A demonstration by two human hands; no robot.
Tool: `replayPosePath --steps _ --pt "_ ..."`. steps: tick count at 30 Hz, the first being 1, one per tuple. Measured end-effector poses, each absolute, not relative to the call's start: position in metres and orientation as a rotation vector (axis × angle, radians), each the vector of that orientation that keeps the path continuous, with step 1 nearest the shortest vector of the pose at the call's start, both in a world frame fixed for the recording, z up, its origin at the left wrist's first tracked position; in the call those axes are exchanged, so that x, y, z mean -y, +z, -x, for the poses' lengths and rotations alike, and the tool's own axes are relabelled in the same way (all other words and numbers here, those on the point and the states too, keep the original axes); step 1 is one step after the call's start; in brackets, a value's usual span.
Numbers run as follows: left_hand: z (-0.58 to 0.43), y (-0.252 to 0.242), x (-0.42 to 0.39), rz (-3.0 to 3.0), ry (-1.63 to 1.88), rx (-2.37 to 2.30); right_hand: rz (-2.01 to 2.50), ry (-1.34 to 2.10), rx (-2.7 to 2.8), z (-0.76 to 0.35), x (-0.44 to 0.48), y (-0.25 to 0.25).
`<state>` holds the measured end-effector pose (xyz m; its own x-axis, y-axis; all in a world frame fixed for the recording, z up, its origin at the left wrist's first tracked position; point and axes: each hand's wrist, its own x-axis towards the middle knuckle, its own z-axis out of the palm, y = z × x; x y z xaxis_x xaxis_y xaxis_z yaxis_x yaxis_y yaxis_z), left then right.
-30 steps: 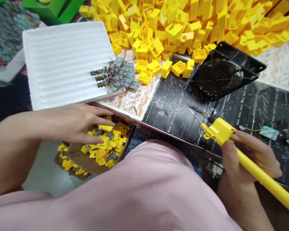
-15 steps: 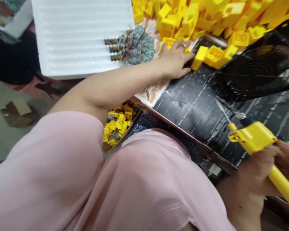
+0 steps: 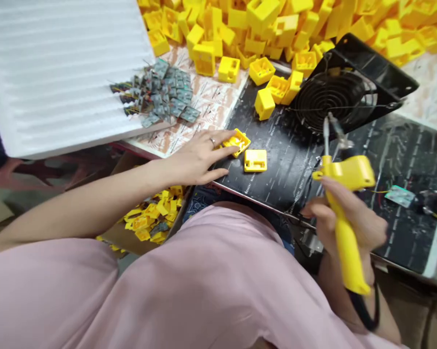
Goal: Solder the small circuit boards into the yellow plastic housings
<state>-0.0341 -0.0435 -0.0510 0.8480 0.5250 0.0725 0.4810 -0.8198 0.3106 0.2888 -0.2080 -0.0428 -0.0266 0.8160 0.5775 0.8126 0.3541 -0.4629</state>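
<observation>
My left hand [image 3: 204,154], fingers apart and a ring on one of them, rests over the front edge of the black mat [image 3: 276,186]. Its fingertips lie on a small yellow plastic housing [image 3: 241,140], partly covered by them. A second yellow housing [image 3: 256,161] sits beside it, hollow side up, apart from the hand. My right hand [image 3: 356,220] is closed around the handle of a yellow soldering gun [image 3: 349,172], held above the mat with its metal tip pointing away from me. The hand is a little blurred.
A black fan [image 3: 327,104] stands behind the soldering gun. Loose yellow housings [image 3: 276,29] are heaped at the back. Small circuit boards [image 3: 167,92] lie by a white foam sheet [image 3: 69,72]. One wired board [image 3: 400,196] is at right; a box of yellow parts [image 3: 156,215] is below.
My left hand has come back from the heap to the mat's front edge, and two housings now lie there. My right hand has brought the soldering gun left, its handle now more upright.
</observation>
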Motion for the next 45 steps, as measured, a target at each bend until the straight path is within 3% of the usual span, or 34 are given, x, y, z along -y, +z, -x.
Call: replayPosePath --steps 5,11,16,21,25,33,38,45 --pt "0.027 -0.053 0.048 -2.742 0.292 -0.801 1.244 -0.047 2.078 -0.256 0.165 -0.043" --pt "0.014 -0.055 0.041 -2.749 0.383 -0.938 1.349 -0.202 2.182 -0.222 0.136 -0.064" --pt "0.014 -0.058 0.029 -2.855 0.369 -0.618 1.389 -0.165 2.124 -0.241 0.157 -0.035" --pt "-0.003 -0.058 0.029 -2.912 0.270 -0.293 1.378 -0.096 2.415 -0.260 0.167 -0.014" --pt "0.012 -0.054 0.035 -2.864 0.317 -0.458 1.361 -0.024 2.388 -0.265 0.160 -0.025" --pt "0.045 -0.042 0.052 -2.815 0.243 -0.765 1.491 -0.280 2.246 -0.267 0.160 -0.048" --pt "0.028 -0.035 0.049 -2.862 0.086 -1.141 1.344 -0.122 2.292 -0.268 0.152 -0.058" --pt "0.028 -0.030 0.054 -2.956 0.003 -0.983 1.238 0.086 2.310 -0.291 0.162 -0.046"
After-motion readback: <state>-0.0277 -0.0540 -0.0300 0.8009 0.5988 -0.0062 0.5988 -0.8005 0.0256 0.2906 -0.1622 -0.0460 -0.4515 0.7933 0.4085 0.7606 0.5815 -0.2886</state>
